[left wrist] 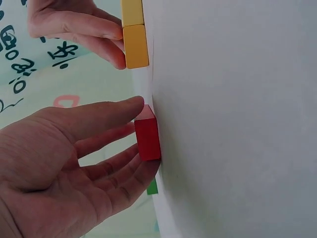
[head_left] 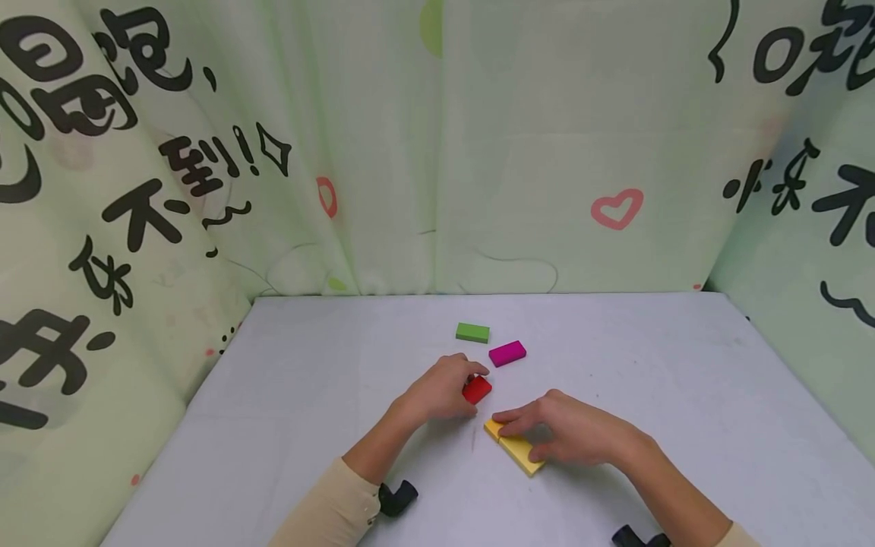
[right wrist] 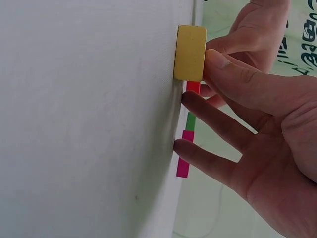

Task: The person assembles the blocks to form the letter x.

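Two hands down among coloured blocks on a pale grey table.

The left hand [head_left: 443,391] has its fingers [left wrist: 116,166] clamped on the red block [head_left: 476,390], thumb on one side, fingertips on the other, the block sitting on the table [head_left: 307,395]. Just right of the red block and nearer the person, the right hand [head_left: 567,434] lies over two yellow blocks [head_left: 516,448] set end to end, thumb against their side, fingers straight and spread. Beyond the red block lie a magenta block [head_left: 507,353] and, further, a green block [head_left: 472,332]. Pale green curtains [head_left: 437,152] with black lettering and pink hearts wall in the table on three sides.
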The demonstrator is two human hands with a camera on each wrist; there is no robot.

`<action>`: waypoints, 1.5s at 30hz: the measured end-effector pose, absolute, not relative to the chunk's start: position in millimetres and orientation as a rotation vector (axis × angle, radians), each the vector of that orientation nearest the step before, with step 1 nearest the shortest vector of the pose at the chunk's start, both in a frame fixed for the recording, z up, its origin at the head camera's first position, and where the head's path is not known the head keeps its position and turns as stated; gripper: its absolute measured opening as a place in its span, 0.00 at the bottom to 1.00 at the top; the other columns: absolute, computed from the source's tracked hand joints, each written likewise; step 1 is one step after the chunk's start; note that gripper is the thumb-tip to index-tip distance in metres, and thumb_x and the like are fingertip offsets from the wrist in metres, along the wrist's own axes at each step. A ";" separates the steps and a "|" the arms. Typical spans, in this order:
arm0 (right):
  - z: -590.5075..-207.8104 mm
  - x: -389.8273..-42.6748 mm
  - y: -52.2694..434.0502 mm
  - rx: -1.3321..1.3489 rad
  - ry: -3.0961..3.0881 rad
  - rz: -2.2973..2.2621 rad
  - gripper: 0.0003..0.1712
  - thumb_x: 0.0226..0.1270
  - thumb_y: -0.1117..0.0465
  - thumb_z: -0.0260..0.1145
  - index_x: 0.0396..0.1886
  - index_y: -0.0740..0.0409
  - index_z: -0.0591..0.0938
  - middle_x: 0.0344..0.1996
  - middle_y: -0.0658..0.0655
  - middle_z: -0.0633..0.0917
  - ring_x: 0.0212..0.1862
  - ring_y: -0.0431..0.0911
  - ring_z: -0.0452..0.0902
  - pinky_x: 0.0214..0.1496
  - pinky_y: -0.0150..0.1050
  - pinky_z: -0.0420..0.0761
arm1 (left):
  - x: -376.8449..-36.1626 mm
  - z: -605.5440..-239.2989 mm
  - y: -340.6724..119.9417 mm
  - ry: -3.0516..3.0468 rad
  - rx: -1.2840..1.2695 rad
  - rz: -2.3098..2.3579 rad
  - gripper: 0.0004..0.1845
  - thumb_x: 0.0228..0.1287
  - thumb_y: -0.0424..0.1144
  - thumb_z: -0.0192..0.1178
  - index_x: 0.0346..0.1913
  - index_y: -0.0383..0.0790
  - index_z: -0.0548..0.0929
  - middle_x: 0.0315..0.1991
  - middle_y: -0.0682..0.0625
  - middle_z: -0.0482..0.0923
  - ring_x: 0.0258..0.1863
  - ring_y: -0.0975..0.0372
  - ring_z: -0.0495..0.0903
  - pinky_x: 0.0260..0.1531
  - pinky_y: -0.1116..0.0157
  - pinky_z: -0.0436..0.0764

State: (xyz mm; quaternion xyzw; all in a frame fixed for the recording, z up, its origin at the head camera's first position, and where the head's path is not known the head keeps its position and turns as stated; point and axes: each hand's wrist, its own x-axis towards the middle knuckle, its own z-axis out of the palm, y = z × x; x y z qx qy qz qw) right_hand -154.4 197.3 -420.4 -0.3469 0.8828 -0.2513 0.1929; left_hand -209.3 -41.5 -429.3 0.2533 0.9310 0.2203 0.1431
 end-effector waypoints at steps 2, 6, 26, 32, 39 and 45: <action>-418.7 -153.9 197.1 -0.988 2.479 -0.713 0.29 0.62 0.68 0.75 0.62 0.43 0.87 0.66 0.38 0.82 0.70 0.48 0.77 0.59 0.38 0.82 | -210.0 -429.2 -41.0 2.686 0.739 0.620 0.31 0.58 0.37 0.77 0.66 0.46 0.83 0.54 0.49 0.80 0.52 0.61 0.76 0.43 0.71 0.82; -416.1 -153.5 196.6 -0.999 2.476 -0.734 0.29 0.61 0.69 0.75 0.61 0.44 0.88 0.65 0.40 0.83 0.70 0.50 0.78 0.59 0.39 0.82 | -211.5 -428.0 -39.7 2.686 0.730 0.601 0.30 0.57 0.36 0.77 0.65 0.46 0.83 0.53 0.49 0.80 0.51 0.61 0.76 0.43 0.70 0.82; -418.0 -152.7 196.3 -0.959 2.484 -0.730 0.29 0.60 0.68 0.75 0.61 0.44 0.88 0.65 0.38 0.83 0.70 0.49 0.78 0.61 0.39 0.82 | -217.7 -424.7 -40.3 2.636 0.733 0.578 0.32 0.54 0.34 0.79 0.64 0.45 0.84 0.50 0.50 0.81 0.49 0.62 0.77 0.44 0.69 0.83; -419.2 -152.9 195.8 -0.950 2.487 -0.725 0.28 0.60 0.68 0.75 0.61 0.44 0.88 0.65 0.38 0.83 0.69 0.48 0.78 0.61 0.40 0.82 | -219.5 -424.8 -40.5 2.625 0.722 0.593 0.32 0.53 0.34 0.80 0.63 0.45 0.84 0.51 0.50 0.81 0.50 0.62 0.78 0.44 0.69 0.84; -419.8 -153.4 195.9 -0.936 2.486 -0.731 0.28 0.60 0.68 0.75 0.60 0.44 0.88 0.64 0.38 0.83 0.69 0.48 0.78 0.57 0.36 0.81 | -216.9 -423.3 -42.0 2.629 0.709 0.590 0.32 0.52 0.34 0.80 0.63 0.45 0.84 0.51 0.50 0.82 0.50 0.62 0.78 0.45 0.69 0.84; -418.2 -154.2 194.8 -0.944 2.482 -0.729 0.28 0.59 0.68 0.75 0.59 0.43 0.89 0.64 0.38 0.84 0.69 0.50 0.78 0.58 0.38 0.81 | -212.3 -420.9 -44.7 2.637 0.715 0.595 0.31 0.53 0.34 0.80 0.62 0.45 0.85 0.51 0.50 0.82 0.50 0.61 0.79 0.45 0.69 0.84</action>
